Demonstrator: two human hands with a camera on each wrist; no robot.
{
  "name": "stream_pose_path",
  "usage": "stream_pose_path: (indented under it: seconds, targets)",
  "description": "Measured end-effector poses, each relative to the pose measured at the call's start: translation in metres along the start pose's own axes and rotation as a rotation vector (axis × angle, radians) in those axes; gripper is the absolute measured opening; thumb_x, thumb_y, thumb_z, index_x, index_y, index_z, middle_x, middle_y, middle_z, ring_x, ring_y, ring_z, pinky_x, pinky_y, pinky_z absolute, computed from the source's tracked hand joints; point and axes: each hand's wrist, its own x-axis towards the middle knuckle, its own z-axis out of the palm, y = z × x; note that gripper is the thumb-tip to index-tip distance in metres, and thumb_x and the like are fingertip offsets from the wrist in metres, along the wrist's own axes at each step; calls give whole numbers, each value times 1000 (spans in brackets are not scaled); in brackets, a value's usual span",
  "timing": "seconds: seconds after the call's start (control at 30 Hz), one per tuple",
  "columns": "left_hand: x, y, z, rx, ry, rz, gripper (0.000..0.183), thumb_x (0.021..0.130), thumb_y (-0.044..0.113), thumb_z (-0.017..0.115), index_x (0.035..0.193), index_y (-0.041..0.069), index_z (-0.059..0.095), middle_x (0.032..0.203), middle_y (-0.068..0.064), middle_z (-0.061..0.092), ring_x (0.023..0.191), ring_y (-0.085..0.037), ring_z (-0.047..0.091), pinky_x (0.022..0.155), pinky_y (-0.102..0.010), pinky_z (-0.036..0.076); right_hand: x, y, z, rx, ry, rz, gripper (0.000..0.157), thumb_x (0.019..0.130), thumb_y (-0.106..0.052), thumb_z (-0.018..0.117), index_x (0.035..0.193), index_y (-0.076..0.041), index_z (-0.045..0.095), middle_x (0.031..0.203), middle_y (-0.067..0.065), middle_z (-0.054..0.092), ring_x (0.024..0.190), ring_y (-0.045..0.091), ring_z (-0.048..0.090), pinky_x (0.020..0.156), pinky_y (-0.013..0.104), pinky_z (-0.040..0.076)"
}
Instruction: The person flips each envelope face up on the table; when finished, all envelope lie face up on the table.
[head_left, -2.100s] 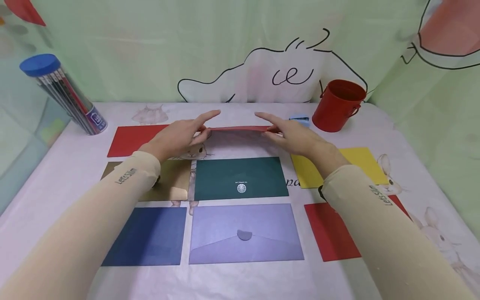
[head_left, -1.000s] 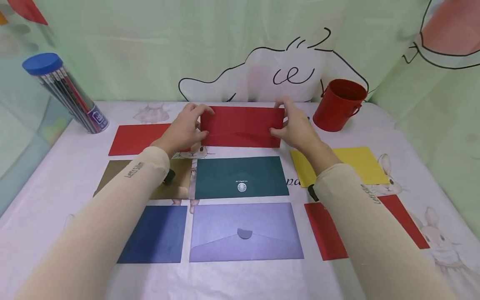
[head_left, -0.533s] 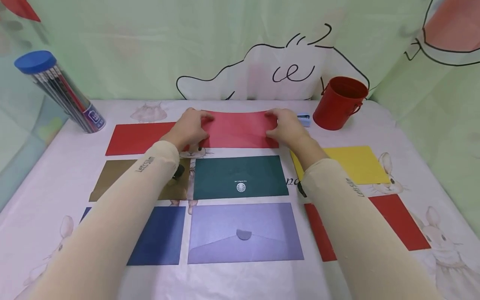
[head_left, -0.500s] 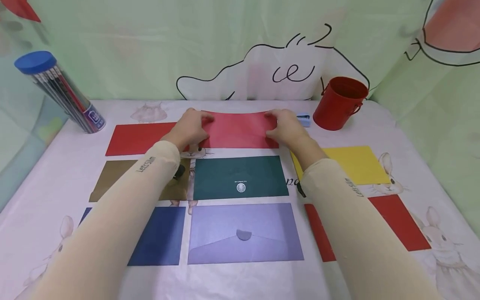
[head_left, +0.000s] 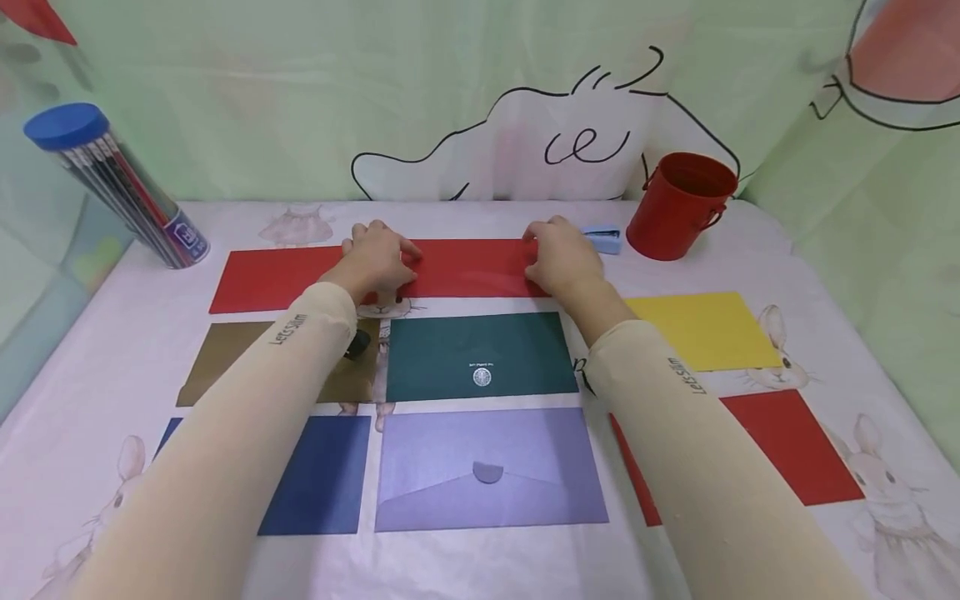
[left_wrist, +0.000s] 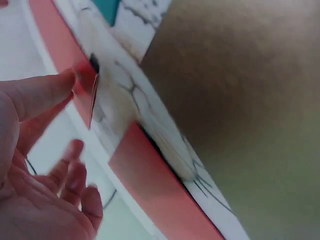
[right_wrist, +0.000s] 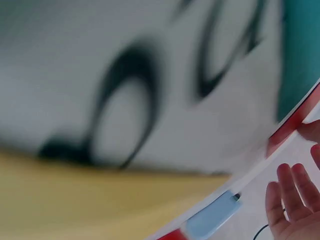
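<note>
A plain red envelope (head_left: 476,268) lies low over the back middle of the table, behind a dark green envelope (head_left: 482,354). My left hand (head_left: 377,260) pinches its left end between thumb and index finger; in the left wrist view that end (left_wrist: 86,95) stands slightly raised, the other fingers loosely bent. At the right end, my right hand (head_left: 564,260) holds it by thumb and index finger, though the right wrist view cuts off that grip. Left of it lies another red envelope (head_left: 270,277), partly behind the left hand.
Gold (head_left: 225,354), blue (head_left: 322,479), lilac (head_left: 491,437), yellow (head_left: 697,329) and red (head_left: 795,442) envelopes lie around, some under the forearms. A pencil tub (head_left: 127,192) stands back left. A blue stapler-like item (head_left: 602,240) and a red bucket (head_left: 678,208) stand back right.
Both hands have tipped the red envelope up, its face toward the camera, then lowered it toward the table behind the green one. The right forearm has moved left.
</note>
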Motion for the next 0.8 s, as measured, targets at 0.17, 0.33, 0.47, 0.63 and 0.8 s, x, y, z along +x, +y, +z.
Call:
stream_pose_path:
  seconds: [0.17, 0.33, 0.47, 0.63, 0.8]
  targets:
    - [-12, -31, -19, -113, 31, 126, 48, 94, 20, 67, 142, 20, 59, 150, -17, 35, 137, -37, 30, 103, -54, 42, 1, -22, 4, 114, -9, -65, 61, 83, -20, 81, 138, -10, 57, 135, 15, 52, 121, 31, 49, 92, 46, 53]
    - [-31, -82, -44, -133, 20, 123, 58, 94, 20, 70, 149, 18, 50, 156, -18, 31, 144, -40, 24, 100, -60, 45, 5, -53, 11, 230, -66, -199, 78, 78, -25, 86, 147, -16, 50, 144, 12, 49, 129, 29, 46, 93, 44, 53]
    - [-47, -130, -60, -133, -7, 26, 70, 92, 24, 74, 154, 16, 41, 157, -23, 27, 143, -47, 23, 98, -66, 43, 7, -83, 17, 226, -125, -292, 85, 77, -28, 88, 150, -18, 47, 148, 10, 46, 133, 28, 43, 94, 43, 53]
    - [-65, -179, -72, -117, -62, -51, 87, 87, 30, 79, 158, 12, 31, 154, -29, 28, 136, -53, 26, 96, -70, 41, 11, -117, 30, 239, -191, -394, 85, 78, -28, 87, 151, -17, 47, 140, 10, 54, 124, 24, 51, 89, 37, 55]
    - [-73, -195, -69, -122, -98, -59, 99, 81, 31, 86, 158, 9, 28, 155, -28, 28, 137, -52, 25, 101, -72, 33, 13, -140, 46, 211, -282, -425, 84, 80, -25, 87, 153, -21, 44, 135, 9, 56, 117, 21, 53, 83, 30, 56]
